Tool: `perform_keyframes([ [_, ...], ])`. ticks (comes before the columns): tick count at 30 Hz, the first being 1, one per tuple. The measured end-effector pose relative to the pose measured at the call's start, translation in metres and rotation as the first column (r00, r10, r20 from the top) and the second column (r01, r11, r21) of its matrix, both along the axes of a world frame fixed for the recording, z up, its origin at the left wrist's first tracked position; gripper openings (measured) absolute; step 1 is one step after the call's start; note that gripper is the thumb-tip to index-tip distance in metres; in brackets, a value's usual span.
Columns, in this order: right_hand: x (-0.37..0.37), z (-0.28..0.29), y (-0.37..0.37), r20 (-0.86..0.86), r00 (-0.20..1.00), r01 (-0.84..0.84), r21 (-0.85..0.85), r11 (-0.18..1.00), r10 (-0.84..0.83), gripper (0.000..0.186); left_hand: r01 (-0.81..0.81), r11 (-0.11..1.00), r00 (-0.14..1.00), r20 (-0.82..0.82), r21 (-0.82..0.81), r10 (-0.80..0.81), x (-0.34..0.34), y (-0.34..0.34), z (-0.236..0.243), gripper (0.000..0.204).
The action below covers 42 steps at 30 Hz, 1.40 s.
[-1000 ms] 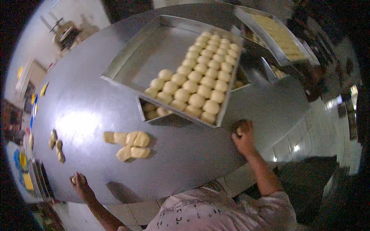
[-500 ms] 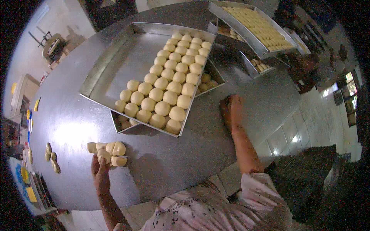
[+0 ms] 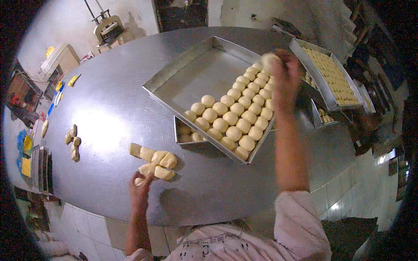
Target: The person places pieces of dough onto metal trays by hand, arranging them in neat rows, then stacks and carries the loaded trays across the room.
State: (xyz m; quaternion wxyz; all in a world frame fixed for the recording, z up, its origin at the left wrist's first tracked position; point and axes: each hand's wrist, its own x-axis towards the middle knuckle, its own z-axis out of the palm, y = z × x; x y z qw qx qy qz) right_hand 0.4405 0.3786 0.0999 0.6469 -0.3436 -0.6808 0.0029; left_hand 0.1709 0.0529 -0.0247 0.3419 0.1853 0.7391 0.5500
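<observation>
Two dough strips (image 3: pixel 147 153) lie on a metal table (image 3: pixel 102 189), just beside the left hand (image 3: pixel 141 187), which closes around a small dough piece (image 3: pixel 139 182). The right hand (image 3: pixel 287 74), blurred in outline, holds a pale dough ball (image 3: pixel 271 64) above the far right edge of a shallow tray (image 3: pixel 196 74), whose right part carries close-set rows of dough balls (image 3: pixel 230 118); a second tray (image 3: pixel 176 131) shows beneath its near side

The blurred right hand (image 3: pixel 286 74) holds a pale dough ball (image 3: pixel 271 63) at the far right corner of a metal tray (image 3: pixel 198 71) partly filled with rounded dough pieces (image 3: pixel 234 116). Near left, the left hand (image 3: pixel 140 190) grasps a small dough lump (image 3: pixel 139 181), just beside cut dough strips (image 3: pixel 152 156) on the counter (image 3: pixel 100 182). Another filled tray (image 3: pixel 311 75) stands far right.
</observation>
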Motion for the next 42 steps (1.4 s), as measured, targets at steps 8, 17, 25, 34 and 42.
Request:
perform_keyframes([
  [8, -0.084, -0.011, -0.085, 0.015, 0.874, -0.382, -0.597, 0.705, 0.486, 0.021, 0.332, 0.809, 0.857, 0.204, 0.484, -0.474, -0.031, -0.025, -0.023, 0.058],
  [17, -0.014, -0.145, -0.283, -0.374, 0.842, -0.482, -0.845, 0.233, 0.388, 0.021, 0.72, 0.687, 0.693, -0.053, 0.1, -0.719, -0.035, -0.002, 0.005, 0.03],
  [25, 0.1, -0.183, -0.182, 0.9, 0.348, 0.646, -0.028, 0.763, -0.262, 0.04, 0.489, 0.86, 0.514, -0.748, -0.146, -0.419, -0.115, 0.054, -0.046, 0.052],
  [34, 0.139, -0.182, -0.205, 0.663, 0.709, 0.624, -0.432, 0.651, -0.24, 0.031, 0.019, 0.962, 0.779, -0.607, 0.274, 0.158, -0.322, -0.008, -0.082, 0.028],
  [42, 0.097, -0.175, -0.18, 0.632, 0.772, 0.404, -0.404, 0.821, -0.069, 0.033, -0.088, 0.92, 0.98, -0.13, 0.383, 0.148, -0.207, -0.018, -0.036, 0.021],
])
